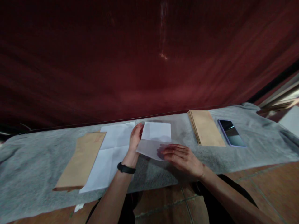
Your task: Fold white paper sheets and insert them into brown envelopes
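A white sheet of paper, folded with a crease across it, is between my two hands over the grey cloth. Its near flap tilts up toward me and lies in shadow. My left hand, with a black band on the wrist, grips the paper's left edge; its thumb side is partly hidden. At the lower right corner, my right hand pinches the flap, fingers close together and the thumb out of sight. Left of my left hand lie creased white sheets, partly under brown envelopes.
A stack of brown envelopes rests to the right, and a phone with a purple case lies beside it. The grey cloth covers the ledge. A dark red surface rises behind. Tiled floor shows below the near edge.
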`<state>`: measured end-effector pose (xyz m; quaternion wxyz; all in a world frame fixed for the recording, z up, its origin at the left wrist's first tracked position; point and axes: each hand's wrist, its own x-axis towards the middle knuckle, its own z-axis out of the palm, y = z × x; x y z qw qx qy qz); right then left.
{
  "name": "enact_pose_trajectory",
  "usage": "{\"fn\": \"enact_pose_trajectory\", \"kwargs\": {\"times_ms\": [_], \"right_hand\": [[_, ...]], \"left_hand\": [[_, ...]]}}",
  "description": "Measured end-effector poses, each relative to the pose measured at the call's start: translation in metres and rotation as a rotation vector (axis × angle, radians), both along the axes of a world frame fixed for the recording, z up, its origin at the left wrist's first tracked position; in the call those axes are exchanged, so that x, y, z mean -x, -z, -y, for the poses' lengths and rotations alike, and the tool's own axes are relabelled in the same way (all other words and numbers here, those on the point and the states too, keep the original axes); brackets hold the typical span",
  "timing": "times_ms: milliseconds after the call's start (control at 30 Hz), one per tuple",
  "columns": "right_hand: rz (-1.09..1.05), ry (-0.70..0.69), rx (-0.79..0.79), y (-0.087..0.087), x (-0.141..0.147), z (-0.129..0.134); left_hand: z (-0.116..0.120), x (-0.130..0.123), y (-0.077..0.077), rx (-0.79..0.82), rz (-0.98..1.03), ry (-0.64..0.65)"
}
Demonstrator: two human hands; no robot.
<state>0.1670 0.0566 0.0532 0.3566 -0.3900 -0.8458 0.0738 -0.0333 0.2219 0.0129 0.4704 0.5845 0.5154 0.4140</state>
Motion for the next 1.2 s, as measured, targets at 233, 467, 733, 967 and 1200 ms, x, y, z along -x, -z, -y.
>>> {"fn": "enact_pose_trajectory", "kwargs": {"times_ms": [233,467,733,967,1200], "right_hand": [[0.117,0.009,0.259,0.012,0.0,0.003],[0.154,-0.057,0.389,0.018,-0.002,0.005],[0.181,-0.066,0.436,0.032,-0.015,0.002],[0.043,0.052,0.658,0.012,-0.03,-0.003],[-0.089,0.222,0.885,0.012,-0.042,-0.01]], "left_hand": [[0.003,0.01,-0.019,-0.061,-0.189,0.272],[0.061,-0.033,0.007,-0.494,-0.706,0.802],[0.043,-0.018,0.021,-0.524,-1.031,0.539],[0.037,0.012,-0.003,-0.306,-0.854,0.45],[0.054,0.056,-0.052,0.196,-0.189,0.833]]}}
